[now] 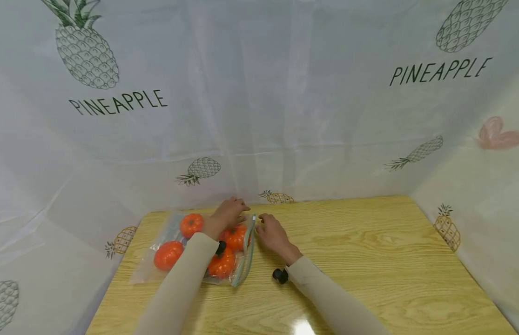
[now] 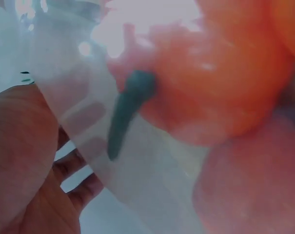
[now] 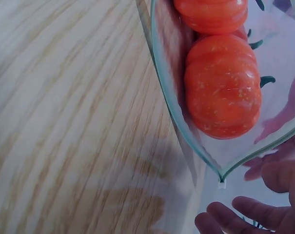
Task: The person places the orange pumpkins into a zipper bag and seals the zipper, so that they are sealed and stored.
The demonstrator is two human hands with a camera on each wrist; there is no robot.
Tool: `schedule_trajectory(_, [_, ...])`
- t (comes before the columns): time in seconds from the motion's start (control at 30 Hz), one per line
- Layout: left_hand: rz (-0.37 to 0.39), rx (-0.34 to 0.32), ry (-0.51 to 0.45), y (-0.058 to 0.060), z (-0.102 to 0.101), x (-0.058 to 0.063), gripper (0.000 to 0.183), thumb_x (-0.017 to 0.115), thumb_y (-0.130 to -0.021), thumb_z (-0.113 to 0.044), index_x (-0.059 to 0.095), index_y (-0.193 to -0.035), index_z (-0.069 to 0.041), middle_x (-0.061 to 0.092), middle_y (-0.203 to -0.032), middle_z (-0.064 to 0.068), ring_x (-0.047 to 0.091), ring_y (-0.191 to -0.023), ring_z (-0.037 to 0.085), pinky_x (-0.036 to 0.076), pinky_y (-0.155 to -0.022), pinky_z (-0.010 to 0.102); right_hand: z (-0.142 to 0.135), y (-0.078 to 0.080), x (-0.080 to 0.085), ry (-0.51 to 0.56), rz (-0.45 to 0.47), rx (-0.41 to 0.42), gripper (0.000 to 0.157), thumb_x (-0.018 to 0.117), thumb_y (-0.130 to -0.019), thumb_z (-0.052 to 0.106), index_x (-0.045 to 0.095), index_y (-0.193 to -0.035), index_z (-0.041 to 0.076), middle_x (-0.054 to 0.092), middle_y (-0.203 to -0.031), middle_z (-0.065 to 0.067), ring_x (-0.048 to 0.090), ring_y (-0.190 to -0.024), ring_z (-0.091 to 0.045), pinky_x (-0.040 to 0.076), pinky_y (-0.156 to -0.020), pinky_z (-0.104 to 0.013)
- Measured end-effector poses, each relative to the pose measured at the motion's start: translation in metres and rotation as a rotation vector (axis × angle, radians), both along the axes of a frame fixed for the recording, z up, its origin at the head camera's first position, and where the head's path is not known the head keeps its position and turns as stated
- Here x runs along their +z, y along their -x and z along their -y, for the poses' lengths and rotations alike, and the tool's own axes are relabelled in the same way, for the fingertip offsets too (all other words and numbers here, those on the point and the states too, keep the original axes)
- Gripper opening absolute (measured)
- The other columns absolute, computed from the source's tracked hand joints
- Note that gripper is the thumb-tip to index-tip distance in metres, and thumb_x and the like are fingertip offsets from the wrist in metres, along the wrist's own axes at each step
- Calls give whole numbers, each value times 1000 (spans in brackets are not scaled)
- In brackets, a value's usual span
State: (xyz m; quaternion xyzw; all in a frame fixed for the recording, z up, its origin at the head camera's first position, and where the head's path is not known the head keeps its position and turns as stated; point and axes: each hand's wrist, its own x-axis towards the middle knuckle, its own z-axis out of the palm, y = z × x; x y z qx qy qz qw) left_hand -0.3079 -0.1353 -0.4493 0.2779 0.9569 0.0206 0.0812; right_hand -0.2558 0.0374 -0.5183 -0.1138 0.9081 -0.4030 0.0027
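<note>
A clear zip bag (image 1: 188,279) lies at the table's left with several orange-red toy pumpkins (image 1: 169,255) inside, green-stemmed. Its zip edge (image 3: 165,90) gapes in the right wrist view, with a small white slider (image 3: 222,185) at the corner. My left hand (image 1: 227,212) reaches over the bag to its far side, fingers loosely bent. Through the film in the left wrist view, some left fingers (image 2: 86,117) show behind the bag's edge. Just right of the zip edge is my right hand (image 1: 275,235), fingers apart and loosely curved near the slider corner, holding nothing.
The wooden table (image 1: 368,260) extends to the right of the bag. A white curtain (image 1: 259,116) printed with pineapples rises behind the table and along both sides. Black wrist cameras (image 1: 280,276) sit at the sleeves.
</note>
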Motion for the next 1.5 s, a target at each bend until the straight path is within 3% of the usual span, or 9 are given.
schedule_trajectory(0.23, [9,15,42,1,-6,-1,36,67,-105,-20,70,-139,-8,63,-132,14,52,-128,35,44,-113,53,7,6,3,26,34,14,37,48,-112,13,59,-139,-10,64,-128,-26,66,-115,-40,56,-95,-54])
schedule_trajectory(0.43, [-1,6,53,5,-6,-8,27,71,-102,-16,77,-128,-11,64,-130,12,52,-130,34,43,-114,53,9,7,2,14,15,14,36,49,-111,11,60,-137,-10,65,-127,-26,66,-114,-40,56,-94,-55])
schedule_trajectory(0.67, [-5,5,109,8,-9,-15,31,69,-104,-18,73,-135,-13,63,-135,11,52,-132,34,42,-116,51,9,8,-1,7,-3,26,36,50,-110,12,61,-136,-10,66,-125,-25,67,-112,-38,57,-92,-53])
schedule_trajectory(0.87, [-28,-8,102,9,-13,-19,22,70,-102,-12,76,-123,-12,66,-126,10,54,-128,33,43,-114,49,10,7,-1,-4,-6,25,36,51,-110,14,61,-137,-8,65,-126,-25,66,-113,-38,57,-93,-53])
schedule_trajectory(1.1, [-126,-71,61,10,-17,-18,7,76,-98,-9,71,-102,-12,65,-112,7,56,-119,32,44,-109,48,8,10,1,-34,-18,2,35,55,-109,12,62,-136,-8,66,-127,-26,67,-113,-39,58,-93,-53])
schedule_trajectory(1.2, [-190,-110,82,12,-19,-18,12,78,-96,-11,67,-92,-14,64,-105,4,57,-114,30,44,-108,46,7,12,1,-48,-25,-2,34,58,-108,12,64,-134,-8,66,-127,-25,67,-115,-39,58,-94,-52])
schedule_trajectory(1.5, [-357,-219,219,12,-18,-18,6,76,-95,-23,71,-95,-21,60,-103,-1,57,-111,22,43,-107,38,12,16,1,-37,-42,-19,23,64,-106,13,69,-121,-4,69,-118,-20,69,-106,-35,59,-87,-49])
